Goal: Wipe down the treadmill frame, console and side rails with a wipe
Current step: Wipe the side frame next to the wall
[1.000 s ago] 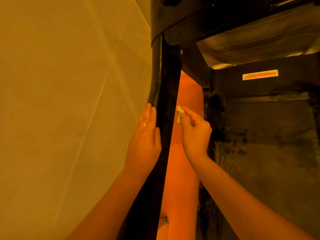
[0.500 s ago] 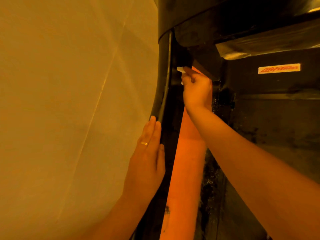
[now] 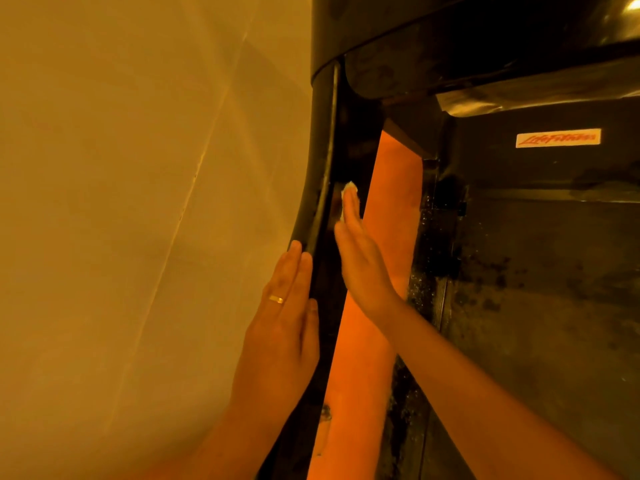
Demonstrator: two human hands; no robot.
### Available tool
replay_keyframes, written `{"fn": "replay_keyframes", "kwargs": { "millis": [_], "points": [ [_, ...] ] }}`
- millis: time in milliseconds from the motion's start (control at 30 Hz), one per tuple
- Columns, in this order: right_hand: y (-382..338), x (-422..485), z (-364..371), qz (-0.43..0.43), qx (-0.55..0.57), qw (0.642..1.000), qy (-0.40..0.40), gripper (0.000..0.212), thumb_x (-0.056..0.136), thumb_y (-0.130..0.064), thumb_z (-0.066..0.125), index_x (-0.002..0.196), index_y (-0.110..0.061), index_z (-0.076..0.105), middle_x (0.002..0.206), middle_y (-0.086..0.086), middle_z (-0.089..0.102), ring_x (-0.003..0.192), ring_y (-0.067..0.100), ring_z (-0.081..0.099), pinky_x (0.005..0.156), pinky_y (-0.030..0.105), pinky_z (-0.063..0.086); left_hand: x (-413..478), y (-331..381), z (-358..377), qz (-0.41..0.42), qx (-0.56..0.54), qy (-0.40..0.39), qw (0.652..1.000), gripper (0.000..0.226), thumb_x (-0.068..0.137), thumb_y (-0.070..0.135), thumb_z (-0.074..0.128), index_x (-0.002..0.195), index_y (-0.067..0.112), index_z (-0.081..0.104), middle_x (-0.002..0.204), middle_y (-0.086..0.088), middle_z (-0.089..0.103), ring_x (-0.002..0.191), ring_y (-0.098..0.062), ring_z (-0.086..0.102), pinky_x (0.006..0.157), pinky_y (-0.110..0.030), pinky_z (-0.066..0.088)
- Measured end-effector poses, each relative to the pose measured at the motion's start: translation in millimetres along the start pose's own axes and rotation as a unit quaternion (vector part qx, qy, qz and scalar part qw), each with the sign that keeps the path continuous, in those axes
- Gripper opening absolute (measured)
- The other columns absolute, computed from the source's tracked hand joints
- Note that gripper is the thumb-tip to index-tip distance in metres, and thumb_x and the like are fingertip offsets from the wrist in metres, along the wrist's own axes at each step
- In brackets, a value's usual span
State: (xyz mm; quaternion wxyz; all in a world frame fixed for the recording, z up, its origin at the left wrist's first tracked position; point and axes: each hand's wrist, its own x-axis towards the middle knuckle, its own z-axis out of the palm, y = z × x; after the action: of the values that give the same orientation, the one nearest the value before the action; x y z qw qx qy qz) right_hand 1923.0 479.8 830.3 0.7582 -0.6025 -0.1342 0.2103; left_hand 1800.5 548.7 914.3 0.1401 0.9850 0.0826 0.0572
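Pale tiled background: left hand [image 3: 284, 327], fingers straight together, braces the dark treadmill frame [image 3: 320, 140] so the right hand [image 3: 363, 268], fingers flat, can press the wipe [image 3: 348, 188] along it.

Left hand [image 3: 284, 327] is lying flat with its fingers straight and together, pointing up and away, its back facing the camera; the forearm is entering from the lower edge. Right hand [image 3: 363, 268] is reaching slightly higher, turned edge-on, fingers [image 3: 352, 216] extended and pressed together, forearm crossing in from the lower right. The two hands are staying near each other, side by side but apart.
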Motion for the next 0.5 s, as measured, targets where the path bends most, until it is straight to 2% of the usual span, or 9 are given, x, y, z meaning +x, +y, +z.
{"fn": "replay_keyframes", "kwargs": {
  "millis": [67,133,233,367,500],
  "points": [
    [-7,30,-7,0.025,-0.008,0.999,0.032,0.052,0.11,-0.019,0.025,0.157,-0.02,0.004,0.167,-0.005,-0.002,0.152,0.006,-0.003,0.126,0.04,0.0,0,0,0,-0.002,-0.005,0.001,1.0,0.055,0.103,0.023,0.037,0.156,0.012,0.033,0.166,0.003,0.022,0.152,-0.014,0.022,0.121,-0.027,0.024],
    [-13,53,-12,0.044,0.009,0.998,0.051,0.052,0.11,-0.021,0.025,0.158,-0.017,0.007,0.167,-0.002,0.001,0.152,0.007,-0.002,0.126,0.039,0.002,0,0,0,0.001,-0.007,0.002,1.0,0.054,0.103,0.022,0.037,0.156,0.011,0.033,0.166,0.003,0.023,0.152,-0.015,0.023,0.121,-0.027,0.024],
    [-17,41,-5,0.037,0.027,0.997,0.057,0.052,0.11,-0.024,0.026,0.158,-0.022,0.008,0.167,-0.006,0.002,0.151,0.003,-0.001,0.126,0.037,0.003,-1,0,-1,0.007,-0.006,0.006,1.0,0.054,0.103,0.021,0.037,0.156,0.012,0.032,0.166,0.004,0.022,0.152,-0.015,0.023,0.12,-0.027,0.025],
    [-11,-25,16,0.027,0.047,0.998,0.022,0.05,0.109,-0.029,0.029,0.151,-0.039,0.004,0.165,-0.018,-0.001,0.149,-0.007,0.0,0.125,0.028,0.005,0,-2,1,0.011,-0.001,0.006,1.0,0.055,0.103,0.021,0.037,0.157,0.014,0.03,0.166,0.006,0.019,0.153,-0.014,0.021,0.121,-0.024,0.023],
    [-11,-21,15,0.042,0.052,0.998,0.023,0.051,0.109,-0.03,0.028,0.154,-0.033,0.004,0.166,-0.013,-0.001,0.15,-0.003,-0.001,0.126,0.033,0.004,1,-3,1,0.006,-0.011,0.001,1.0,0.054,0.103,0.022,0.037,0.156,0.011,0.032,0.165,0.001,0.022,0.153,-0.014,0.021,0.122,-0.026,0.023]
  ]
}}
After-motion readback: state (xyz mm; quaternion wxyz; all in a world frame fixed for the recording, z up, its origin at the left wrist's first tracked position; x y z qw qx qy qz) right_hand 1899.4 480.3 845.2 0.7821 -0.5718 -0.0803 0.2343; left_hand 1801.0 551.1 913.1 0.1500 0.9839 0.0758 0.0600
